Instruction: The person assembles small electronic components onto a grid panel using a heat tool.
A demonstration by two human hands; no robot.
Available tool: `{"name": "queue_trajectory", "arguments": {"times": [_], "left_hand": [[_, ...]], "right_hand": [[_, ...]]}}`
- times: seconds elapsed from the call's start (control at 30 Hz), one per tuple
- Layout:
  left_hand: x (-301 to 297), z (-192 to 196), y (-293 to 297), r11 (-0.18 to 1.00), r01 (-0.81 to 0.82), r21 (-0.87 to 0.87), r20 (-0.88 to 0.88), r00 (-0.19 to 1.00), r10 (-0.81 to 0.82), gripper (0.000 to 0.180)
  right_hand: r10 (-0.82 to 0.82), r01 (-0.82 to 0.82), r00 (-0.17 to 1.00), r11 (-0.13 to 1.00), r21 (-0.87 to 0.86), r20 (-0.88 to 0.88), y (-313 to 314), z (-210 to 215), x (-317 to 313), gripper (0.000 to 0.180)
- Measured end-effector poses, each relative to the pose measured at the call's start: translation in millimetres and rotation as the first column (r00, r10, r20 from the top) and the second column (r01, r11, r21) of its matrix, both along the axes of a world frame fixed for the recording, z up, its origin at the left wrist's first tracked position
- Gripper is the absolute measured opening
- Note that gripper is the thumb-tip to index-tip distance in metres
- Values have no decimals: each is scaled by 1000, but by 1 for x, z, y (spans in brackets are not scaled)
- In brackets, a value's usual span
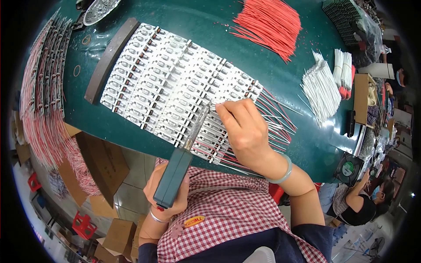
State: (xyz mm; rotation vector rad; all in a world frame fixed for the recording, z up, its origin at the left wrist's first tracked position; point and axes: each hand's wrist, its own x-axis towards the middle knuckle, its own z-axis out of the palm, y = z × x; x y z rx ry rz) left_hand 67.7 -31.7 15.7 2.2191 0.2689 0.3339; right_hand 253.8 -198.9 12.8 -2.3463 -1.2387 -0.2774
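Across the green tabletop [206, 22], here's the left hand [180, 197] wrapped tight round a green-handled tool [174, 177], its metal shaft [198, 125] slanting over rows of white boards [173, 72]! The right hand [246, 131] bunches its fingers on the boards, right by the tool's tip; whether they're pinching anything, I can't tell. Red wires [269, 26] lie beyond.

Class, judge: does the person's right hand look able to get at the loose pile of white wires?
Probably yes: the right hand is at the white boards, and only trailing wire ends and green tabletop seem to lie between it and the white wires.
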Motion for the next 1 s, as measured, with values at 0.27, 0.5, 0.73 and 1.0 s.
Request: {"name": "queue_trajectory", "arguments": {"times": [0.27, 0.5, 0.73, 1.0], "left_hand": [[9, 7, -1, 999, -10, -32, 16, 1000, 11, 20], [-9, -4, -1, 994, -54, -91, -32, 998, 52, 20], [-9, -7, -2, 994, -60, -94, -11, 998, 60, 23], [-2, -6, -2, 994, -34, -104, -11, 999, 33, 25]], "right_hand": [[4, -5, 1000, 1000, 13, 9, 1, -1, 0, 38], [7, -7, 1000, 1000, -4, -8, 2, 1, 1, 38], [6, -6, 1000, 999, 41, -5, -1, 2, 3, 38], [-19, 18, 1000, 999, 32, 11, -2, -4, 10, 39]]}}
